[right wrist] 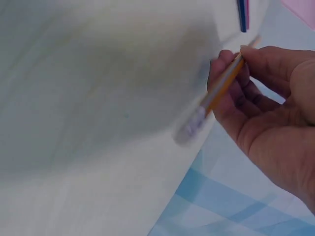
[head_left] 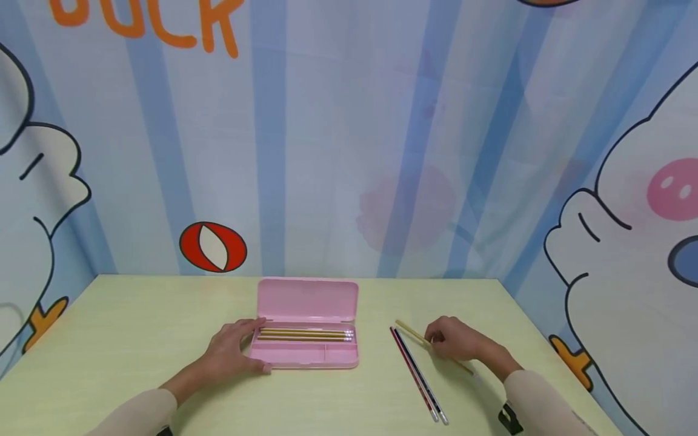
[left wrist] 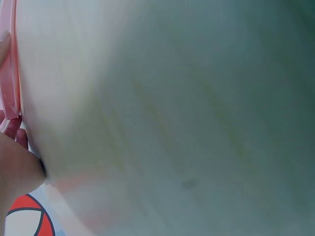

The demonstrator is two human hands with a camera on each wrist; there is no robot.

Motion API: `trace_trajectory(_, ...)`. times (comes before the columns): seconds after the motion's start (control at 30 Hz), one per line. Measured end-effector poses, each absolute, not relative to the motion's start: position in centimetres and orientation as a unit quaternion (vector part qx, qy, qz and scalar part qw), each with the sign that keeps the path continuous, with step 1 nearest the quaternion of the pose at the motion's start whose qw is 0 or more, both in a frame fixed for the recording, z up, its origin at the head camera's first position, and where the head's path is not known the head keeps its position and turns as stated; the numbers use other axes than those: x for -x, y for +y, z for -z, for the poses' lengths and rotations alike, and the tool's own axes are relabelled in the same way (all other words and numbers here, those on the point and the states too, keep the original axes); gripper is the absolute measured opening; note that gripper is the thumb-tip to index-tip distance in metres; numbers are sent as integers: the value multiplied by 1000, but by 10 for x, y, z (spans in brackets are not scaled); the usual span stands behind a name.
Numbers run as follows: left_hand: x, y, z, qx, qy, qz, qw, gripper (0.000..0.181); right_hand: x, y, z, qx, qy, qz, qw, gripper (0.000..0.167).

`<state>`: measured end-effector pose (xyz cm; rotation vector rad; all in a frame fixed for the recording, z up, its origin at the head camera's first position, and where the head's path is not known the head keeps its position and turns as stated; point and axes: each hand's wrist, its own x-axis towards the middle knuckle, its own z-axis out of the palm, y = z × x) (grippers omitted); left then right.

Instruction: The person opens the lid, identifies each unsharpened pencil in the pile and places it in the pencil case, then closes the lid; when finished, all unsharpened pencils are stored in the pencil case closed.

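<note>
A pink pencil case (head_left: 305, 366) lies with its lid raised; gold pencils (head_left: 305, 335) rest in its back compartment. My left hand (head_left: 231, 350) holds the case's left end, thumb at the front corner and fingers at the back one. In the left wrist view only part of the case (left wrist: 9, 78) shows, at the left edge. Between thumb and fingers, my right hand (head_left: 452, 338) pinches a yellow pencil (head_left: 411, 331), whose white eraser end (right wrist: 192, 127) points toward the right wrist camera. Left of that hand lie a red pencil (head_left: 412, 372) and a dark blue pencil (head_left: 422, 378), side by side.
The pale yellow table (head_left: 136, 327) ends at the back against a blue striped curtain (head_left: 338, 151) with cartoon figures. The two loose pencils lie slantwise between the case and my right hand.
</note>
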<state>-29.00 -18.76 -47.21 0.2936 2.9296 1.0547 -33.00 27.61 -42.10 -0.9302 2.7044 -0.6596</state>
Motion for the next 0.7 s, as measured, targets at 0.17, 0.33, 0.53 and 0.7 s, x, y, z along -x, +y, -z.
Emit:
trace_trajectory(0.17, 290, -187, 472, -94, 936, -338, 5, 99, 336, 275, 407, 292, 874, 323, 217, 16)
trace_trajectory(0.33, 290, -187, 472, -91, 937, -338, 6, 98, 343, 265, 398, 278, 847, 368, 265, 15)
trace_trajectory(0.53, 292, -186, 472, -104, 936, -336, -1, 97, 346, 249, 391, 288, 827, 400, 270, 33)
trace_trajectory(0.7, 292, -188, 473, -107, 936, -335, -4, 96, 349, 228, 380, 313, 817, 405, 267, 36)
